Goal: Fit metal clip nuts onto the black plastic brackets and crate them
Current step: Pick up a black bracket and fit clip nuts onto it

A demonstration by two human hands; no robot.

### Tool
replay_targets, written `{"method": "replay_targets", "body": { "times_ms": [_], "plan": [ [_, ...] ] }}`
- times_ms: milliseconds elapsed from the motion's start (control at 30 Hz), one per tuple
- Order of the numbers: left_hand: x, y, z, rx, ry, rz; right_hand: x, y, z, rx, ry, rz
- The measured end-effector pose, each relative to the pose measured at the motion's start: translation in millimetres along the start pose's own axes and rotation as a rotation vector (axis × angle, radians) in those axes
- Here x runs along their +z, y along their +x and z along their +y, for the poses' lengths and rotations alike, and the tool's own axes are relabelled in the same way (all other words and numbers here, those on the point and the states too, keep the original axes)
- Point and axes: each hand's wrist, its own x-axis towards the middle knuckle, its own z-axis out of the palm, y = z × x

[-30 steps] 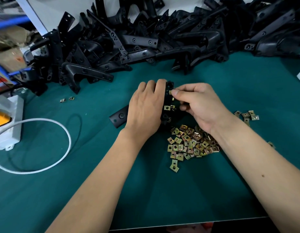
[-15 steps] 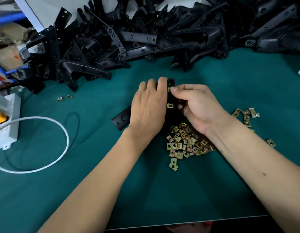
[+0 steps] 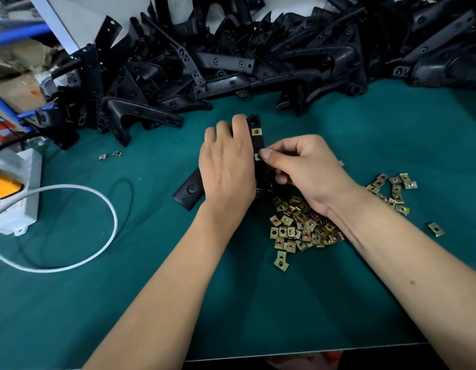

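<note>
A black plastic bracket [image 3: 256, 141] stands on edge in the middle of the green table. My left hand [image 3: 226, 166] grips it from the left, covering most of it; its lower end [image 3: 188, 190] sticks out at the left. One brass clip nut [image 3: 256, 131] sits near the bracket's top. My right hand [image 3: 303, 166] pinches a second clip nut [image 3: 257, 157] against the bracket's edge lower down. A heap of loose clip nuts [image 3: 301, 225] lies just below my right wrist.
A large pile of black brackets [image 3: 231, 62] fills the back of the table. More clip nuts [image 3: 394, 188] lie scattered at the right, two [image 3: 110, 155] at the left. A white power strip [image 3: 15, 193] and its looping white cable [image 3: 79, 263] lie at the left.
My right hand has moved down the bracket from the top hole to a lower spot. The top clip nut now shows uncovered on the bracket. My left hand keeps its hold.
</note>
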Motion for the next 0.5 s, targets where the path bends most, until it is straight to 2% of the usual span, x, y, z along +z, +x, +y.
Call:
{"method": "replay_targets", "body": {
  "times_ms": [300,400,500],
  "plan": [
    [-4.1,-2.1,10.5,-0.115,0.104,0.067,5.4,-4.6,-0.3,0.019,0.023,0.01],
    [-10.6,-1.2,17.1,-0.073,0.151,0.057,-0.8,-7.3,-7.2,-0.039,-0.117,0.035],
    [-23.2,-0.8,43.8,-0.02,0.079,0.03,-19.6,-8.9,-21.2,-0.119,-0.178,0.153]
  ]
}}
